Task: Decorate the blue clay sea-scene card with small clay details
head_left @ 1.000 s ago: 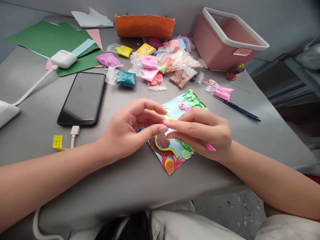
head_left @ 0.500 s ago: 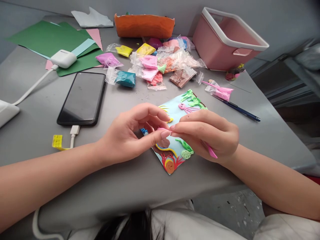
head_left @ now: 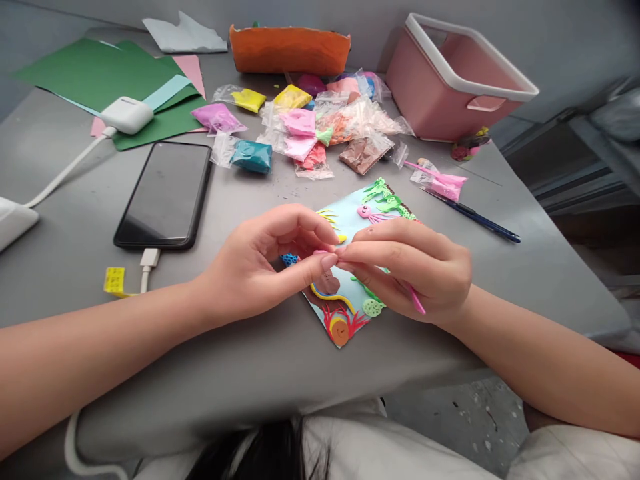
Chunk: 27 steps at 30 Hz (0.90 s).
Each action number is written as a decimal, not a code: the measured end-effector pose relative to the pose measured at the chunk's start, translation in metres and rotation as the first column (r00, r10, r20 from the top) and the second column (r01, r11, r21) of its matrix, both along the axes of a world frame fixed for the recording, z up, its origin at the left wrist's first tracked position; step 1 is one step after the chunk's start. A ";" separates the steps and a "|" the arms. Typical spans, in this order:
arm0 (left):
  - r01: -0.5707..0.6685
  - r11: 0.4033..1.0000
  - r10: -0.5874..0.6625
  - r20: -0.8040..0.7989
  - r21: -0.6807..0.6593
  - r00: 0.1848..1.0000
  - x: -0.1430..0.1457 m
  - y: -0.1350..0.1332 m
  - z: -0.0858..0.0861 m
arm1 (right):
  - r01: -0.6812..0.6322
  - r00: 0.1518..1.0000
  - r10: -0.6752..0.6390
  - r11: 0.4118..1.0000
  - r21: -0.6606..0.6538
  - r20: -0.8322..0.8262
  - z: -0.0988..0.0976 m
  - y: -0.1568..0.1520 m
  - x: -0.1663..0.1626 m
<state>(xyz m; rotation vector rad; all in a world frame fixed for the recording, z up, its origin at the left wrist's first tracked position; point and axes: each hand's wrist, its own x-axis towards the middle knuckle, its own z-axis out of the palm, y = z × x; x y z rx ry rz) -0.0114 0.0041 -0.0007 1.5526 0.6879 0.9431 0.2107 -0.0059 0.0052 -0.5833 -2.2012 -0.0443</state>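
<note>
Over the sea-scene picture (head_left: 345, 220), my two hands meet at the fingertips. My left hand (head_left: 280, 260) is closed in a pinch on a small bit of pink clay (head_left: 320, 253), mostly hidden by the thumb. Touching that clay are the fingertips of my right hand (head_left: 415, 267), which is closed too. From under its palm sticks the end of a thin pink clay tool (head_left: 417, 300); the rest is hidden. The picture bears a pink octopus (head_left: 367, 211), green weeds (head_left: 383, 193), red coral and a brown-and-yellow snail shell (head_left: 340, 331), all in clay.
Bagged clay (head_left: 300, 127) in several colours lies behind the picture. A phone (head_left: 165, 197) on a cable is at left, near green paper (head_left: 75, 73) and a white charging case (head_left: 127, 115). At right are a dark pen (head_left: 480, 217) and a pink bin (head_left: 430, 87); an orange container (head_left: 290, 52) stands behind.
My right hand has shifted slightly left and tilted, its fingertips closer over the pink clay. Less pink shows between the hands. My left hand has hardly moved.
</note>
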 end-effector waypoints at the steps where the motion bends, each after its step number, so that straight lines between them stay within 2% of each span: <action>1: -0.023 1.000 0.023 0.008 -0.005 1.000 0.000 0.000 0.000 | 0.009 1.000 -0.009 1.000 0.000 -0.012 0.001 0.001 0.000; 5: -0.163 0.986 0.163 0.001 -0.039 0.987 0.002 0.003 0.001 | 0.079 0.996 -0.080 0.996 -0.038 -0.037 0.002 0.006 0.004; 9: -0.244 0.970 0.243 -0.077 0.001 0.967 0.001 0.006 0.001 | 0.094 0.996 -0.094 0.993 -0.077 -0.006 -0.001 0.010 0.007; 15: -0.229 0.968 0.229 -0.014 -0.102 0.973 0.000 0.008 0.000 | 0.075 0.994 -0.068 0.993 -0.092 0.082 -0.001 0.011 0.007; 23: -0.250 0.960 0.250 -0.016 -0.127 0.968 0.001 0.008 0.000 | 0.042 0.994 -0.027 0.990 -0.132 0.107 0.002 0.012 0.010; 27: -0.253 0.959 0.252 -0.021 -0.126 0.967 0.001 0.007 0.001 | 0.050 0.991 -0.038 0.994 -0.096 0.130 0.001 0.013 0.009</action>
